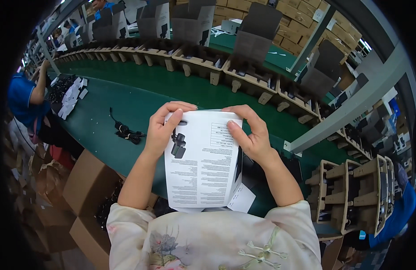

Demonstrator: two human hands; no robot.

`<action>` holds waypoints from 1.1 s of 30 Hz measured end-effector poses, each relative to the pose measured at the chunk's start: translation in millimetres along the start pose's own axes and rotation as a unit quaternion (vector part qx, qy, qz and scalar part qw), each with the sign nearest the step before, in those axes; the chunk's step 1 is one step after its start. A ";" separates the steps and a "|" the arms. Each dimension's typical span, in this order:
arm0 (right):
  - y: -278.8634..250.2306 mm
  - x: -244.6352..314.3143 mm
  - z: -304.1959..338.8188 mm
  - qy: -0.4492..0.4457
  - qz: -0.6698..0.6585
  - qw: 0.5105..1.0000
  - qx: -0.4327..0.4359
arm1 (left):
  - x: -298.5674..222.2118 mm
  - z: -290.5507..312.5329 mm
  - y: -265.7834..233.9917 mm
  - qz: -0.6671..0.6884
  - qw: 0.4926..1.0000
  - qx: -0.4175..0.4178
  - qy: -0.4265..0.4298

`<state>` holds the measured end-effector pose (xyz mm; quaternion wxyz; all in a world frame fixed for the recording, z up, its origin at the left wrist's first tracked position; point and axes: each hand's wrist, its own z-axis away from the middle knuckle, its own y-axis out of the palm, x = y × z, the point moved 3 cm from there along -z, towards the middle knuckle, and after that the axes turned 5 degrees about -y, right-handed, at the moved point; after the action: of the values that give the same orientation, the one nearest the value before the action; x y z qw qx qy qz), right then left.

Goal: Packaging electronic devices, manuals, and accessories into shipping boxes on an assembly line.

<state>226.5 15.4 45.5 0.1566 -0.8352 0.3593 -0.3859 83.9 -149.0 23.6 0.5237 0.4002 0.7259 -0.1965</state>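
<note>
Both hands grip the far edge of a white printed carton (201, 157), held over the green bench close to my body. The face toward me carries a dark device picture, a small table and blocks of text. My left hand (167, 126) holds the far left corner, its thumb on the printed face and its fingers behind. At the far right corner, my right hand (250, 132) pinches the edge in the same way. A white flap or sheet (242, 199) sticks out at the carton's lower right. What lies behind the carton is hidden.
A coiled black cable (127, 132) lies left on the green bench (93, 117). Moulded pulp trays (250, 76) line the far side, some with upright grey cartons (257, 31). More trays (352, 193) stand at right, open cardboard boxes (89, 193) lower left. A co-worker (28, 99) works far left.
</note>
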 end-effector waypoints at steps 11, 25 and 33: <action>29.4 -12.4 3.7 -0.065 -0.086 0.978 -0.181 | 0.6 2.6 -1.6 -0.037 0.997 -0.064 0.027; 36.4 19.3 5.2 -0.118 -0.112 0.974 -0.160 | -5.4 13.3 -22.1 -0.048 0.988 0.057 0.139; 45.7 15.7 -2.4 -0.164 -0.077 0.970 -0.163 | 0.3 25.0 -24.6 0.115 0.992 -0.034 -0.037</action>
<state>209.7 -27.5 30.8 0.0450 -0.9265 0.3210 -0.1909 79.6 -181.3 10.6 0.5827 0.4555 0.6613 -0.1251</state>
